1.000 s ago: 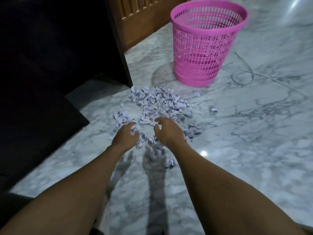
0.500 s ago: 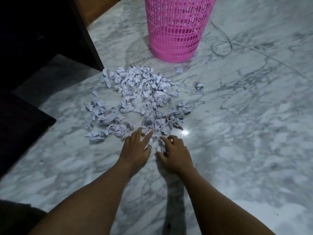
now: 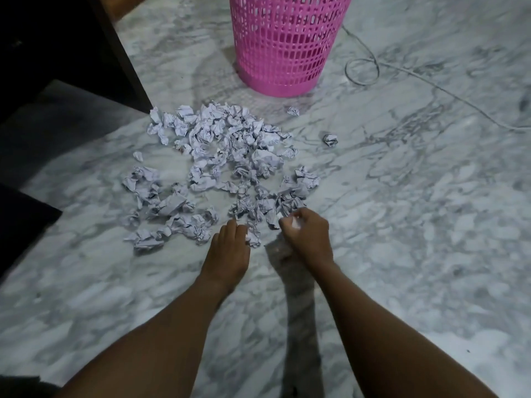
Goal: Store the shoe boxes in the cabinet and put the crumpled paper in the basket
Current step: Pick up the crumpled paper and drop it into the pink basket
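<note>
A wide scatter of crumpled paper (image 3: 224, 156) lies on the marble floor in front of a pink plastic basket (image 3: 284, 44), whose rim is cut off by the top edge. My right hand (image 3: 307, 239) is at the near edge of the pile, its fingers curled round a white scrap of paper. My left hand (image 3: 230, 251) lies beside it, fingers straight and together, their tips touching a small crumpled piece (image 3: 253, 239). Two stray paper balls (image 3: 330, 139) (image 3: 293, 111) sit apart to the right. No shoe boxes are in view.
Dark furniture (image 3: 57, 58) with a wooden post fills the upper left. A dark mat or block (image 3: 20, 222) lies at the left edge. A thin wire (image 3: 362, 71) loops on the floor right of the basket and runs off right.
My right hand has lifted slightly and closed on a scrap of paper. My left hand's fingers have drawn together at the pile's edge. The view has tilted down since a second ago.
</note>
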Motion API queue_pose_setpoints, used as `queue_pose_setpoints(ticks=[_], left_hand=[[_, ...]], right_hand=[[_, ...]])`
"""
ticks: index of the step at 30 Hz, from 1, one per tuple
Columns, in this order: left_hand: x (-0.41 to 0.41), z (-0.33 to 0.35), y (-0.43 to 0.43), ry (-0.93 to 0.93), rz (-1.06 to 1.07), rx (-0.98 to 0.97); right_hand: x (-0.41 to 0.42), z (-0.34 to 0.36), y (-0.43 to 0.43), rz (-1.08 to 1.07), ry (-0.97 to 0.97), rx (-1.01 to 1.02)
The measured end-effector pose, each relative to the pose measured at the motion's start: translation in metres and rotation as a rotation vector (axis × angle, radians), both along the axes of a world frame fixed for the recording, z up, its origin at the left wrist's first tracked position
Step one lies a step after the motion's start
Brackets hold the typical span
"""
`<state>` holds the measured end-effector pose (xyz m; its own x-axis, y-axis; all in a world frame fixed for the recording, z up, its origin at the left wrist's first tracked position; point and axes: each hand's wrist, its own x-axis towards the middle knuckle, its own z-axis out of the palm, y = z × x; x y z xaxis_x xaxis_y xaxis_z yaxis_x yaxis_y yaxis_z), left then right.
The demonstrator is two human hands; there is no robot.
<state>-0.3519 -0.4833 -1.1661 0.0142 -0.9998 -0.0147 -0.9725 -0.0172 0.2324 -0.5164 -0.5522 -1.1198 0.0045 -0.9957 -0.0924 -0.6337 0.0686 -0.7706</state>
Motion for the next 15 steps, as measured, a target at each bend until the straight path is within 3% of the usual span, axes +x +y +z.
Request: queue_pose_setpoints(ticks=[3,7,11,15], left_hand=[[0.001,0.000,-0.003,0.020,-0.012,-0.043],[0.004,-0.002,-0.005,0.091,0.012,-0.062],[0.005,0.004,-0.011,0.193,-0.028,-0.153],[0.008,0.023,-0.028,0.376,0.104,-0.281]], right_hand=[[0.011,0.013,-0.034,0.011,0.017,-0.157],[0.022,0.006,-0.068,0.209,0.215,-0.409],[0.021,-0.028,-0.077,0.340,0.323,-0.386],[0.011,-0.044,-0.066,0.456,0.340,-0.316]])
